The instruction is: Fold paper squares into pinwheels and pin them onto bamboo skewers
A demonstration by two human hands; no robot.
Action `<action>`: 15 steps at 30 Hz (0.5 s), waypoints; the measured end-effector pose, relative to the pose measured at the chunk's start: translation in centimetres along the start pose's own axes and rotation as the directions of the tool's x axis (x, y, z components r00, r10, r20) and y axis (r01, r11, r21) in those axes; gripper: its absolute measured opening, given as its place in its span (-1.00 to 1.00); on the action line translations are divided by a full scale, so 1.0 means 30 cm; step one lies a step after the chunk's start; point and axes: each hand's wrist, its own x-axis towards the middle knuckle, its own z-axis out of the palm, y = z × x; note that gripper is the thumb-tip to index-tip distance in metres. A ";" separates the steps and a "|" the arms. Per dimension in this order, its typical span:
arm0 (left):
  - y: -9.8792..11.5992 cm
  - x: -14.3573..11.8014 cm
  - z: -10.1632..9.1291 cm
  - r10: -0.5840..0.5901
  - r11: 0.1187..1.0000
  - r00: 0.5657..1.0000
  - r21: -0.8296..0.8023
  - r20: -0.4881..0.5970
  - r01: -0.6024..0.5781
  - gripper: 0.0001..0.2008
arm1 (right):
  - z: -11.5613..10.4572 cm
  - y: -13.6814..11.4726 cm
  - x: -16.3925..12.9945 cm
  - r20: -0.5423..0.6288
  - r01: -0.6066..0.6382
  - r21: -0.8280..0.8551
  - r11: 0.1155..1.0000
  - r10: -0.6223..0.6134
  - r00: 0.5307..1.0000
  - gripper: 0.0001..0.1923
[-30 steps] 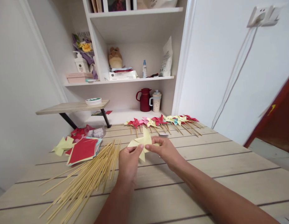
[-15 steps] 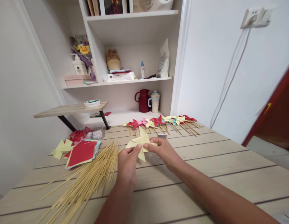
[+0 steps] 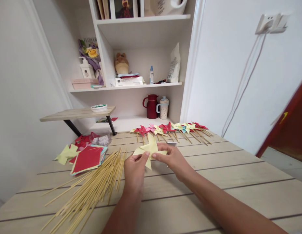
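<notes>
A pale yellow paper pinwheel (image 3: 152,144) is held up over the middle of the table, with no stick visible on it. My left hand (image 3: 135,167) pinches its left side, the thumb lying near the centre. From the right, my right hand (image 3: 171,159) grips the other side between thumb and fingers. Left of my hands lies a loose heap of thin wooden sticks (image 3: 97,182). Behind the pinwheel, several finished pinwheels (image 3: 167,127) in red, pink, yellow and blue lie in a row on their sticks. A small greyish object (image 3: 171,143) is partly hidden behind my right hand.
Coloured paper squares (image 3: 87,159), red on top, are stacked at the left beside another yellow pinwheel (image 3: 67,153). A clear tub (image 3: 102,139) stands near a small raised shelf (image 3: 77,113). At the back are a dark red jug (image 3: 152,107) and a lidded cup (image 3: 163,109).
The view has shifted slightly, so everything sits a little further right and lower. Both hands keep their hold on the yellow pinwheel, with the right fingers barely moved.
</notes>
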 end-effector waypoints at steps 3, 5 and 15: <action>0.002 -0.006 0.003 -0.009 1.000 1.000 0.006 0.024 0.009 -0.61 | 0.003 0.004 0.001 -0.022 -0.044 0.059 0.997 0.045 0.999 -0.76; 0.002 -0.009 0.005 -0.011 1.000 1.000 0.006 0.029 0.011 -0.61 | 0.002 0.011 0.002 -0.012 -0.053 0.105 0.993 0.055 0.998 -0.78; -0.012 0.006 -0.005 -0.092 0.995 0.982 -0.024 0.167 0.098 -0.56 | -0.007 0.013 0.004 -0.070 -0.108 0.052 0.993 0.112 0.991 -0.78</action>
